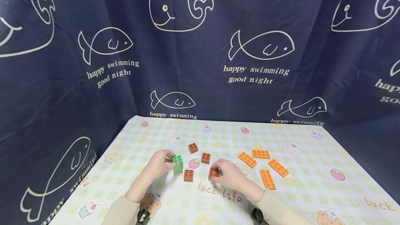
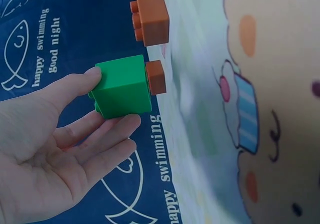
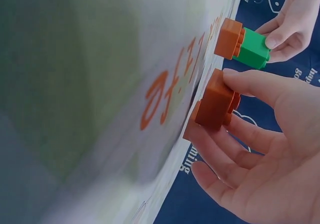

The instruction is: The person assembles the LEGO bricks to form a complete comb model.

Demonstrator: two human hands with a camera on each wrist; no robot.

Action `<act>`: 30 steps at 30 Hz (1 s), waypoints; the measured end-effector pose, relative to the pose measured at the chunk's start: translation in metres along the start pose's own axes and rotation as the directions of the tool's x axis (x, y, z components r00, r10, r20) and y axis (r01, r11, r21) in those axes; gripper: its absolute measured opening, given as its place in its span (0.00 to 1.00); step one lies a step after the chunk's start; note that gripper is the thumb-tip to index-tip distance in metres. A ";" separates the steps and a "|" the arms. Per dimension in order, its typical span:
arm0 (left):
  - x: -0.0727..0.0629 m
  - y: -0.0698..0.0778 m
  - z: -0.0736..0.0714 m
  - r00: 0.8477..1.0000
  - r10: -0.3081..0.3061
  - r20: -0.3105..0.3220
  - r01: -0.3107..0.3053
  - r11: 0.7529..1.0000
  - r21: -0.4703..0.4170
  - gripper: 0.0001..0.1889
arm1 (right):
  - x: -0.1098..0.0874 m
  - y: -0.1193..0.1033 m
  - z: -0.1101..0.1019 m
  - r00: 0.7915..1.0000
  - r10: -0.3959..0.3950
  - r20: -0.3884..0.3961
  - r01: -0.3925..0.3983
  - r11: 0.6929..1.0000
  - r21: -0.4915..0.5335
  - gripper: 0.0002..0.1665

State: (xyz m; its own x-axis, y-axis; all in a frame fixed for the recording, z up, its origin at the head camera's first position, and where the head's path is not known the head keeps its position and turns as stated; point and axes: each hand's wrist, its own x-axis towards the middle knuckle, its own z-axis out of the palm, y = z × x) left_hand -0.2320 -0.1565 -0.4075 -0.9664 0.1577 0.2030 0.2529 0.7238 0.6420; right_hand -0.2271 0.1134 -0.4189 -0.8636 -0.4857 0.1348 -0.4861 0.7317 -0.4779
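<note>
My left hand point(image 1: 161, 163) pinches a green toy building brick point(image 1: 177, 162) between thumb and fingers, studs up. In the left wrist view the green brick point(image 2: 123, 86) looks tall and blocky. My right hand point(image 1: 229, 173) grips a reddish-brown brick point(image 1: 213, 172) with four-by-stud top partly covered by the fingers; in the right wrist view this brown brick point(image 3: 216, 102) sits between thumb and fingertips. Between and beyond the hands lie three more brown bricks: a far one point(image 1: 193, 148), a middle one point(image 1: 205, 158) and a near one point(image 1: 188, 175) beside the green brick.
Several longer orange bricks lie right of my right hand, among them an upper one point(image 1: 260, 153) and a lower one point(image 1: 267, 179). A pale checked cloth point(image 1: 175, 204) with printed pictures covers the table. Dark blue fabric point(image 1: 212, 103) hangs behind and at the sides.
</note>
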 end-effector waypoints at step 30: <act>-0.003 0.042 0.018 0.997 0.083 0.005 -0.082 0.987 -0.135 0.17 | -0.032 0.025 -0.024 0.992 0.052 -0.114 -0.047 0.998 0.052 0.22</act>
State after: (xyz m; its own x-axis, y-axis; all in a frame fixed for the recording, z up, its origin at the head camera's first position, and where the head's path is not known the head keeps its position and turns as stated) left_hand -0.2193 -0.1143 -0.3939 -0.9423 0.2205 0.2520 0.3349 0.6110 0.7173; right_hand -0.2151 0.1585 -0.4139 -0.8974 -0.3892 0.2077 -0.4378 0.7274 -0.5284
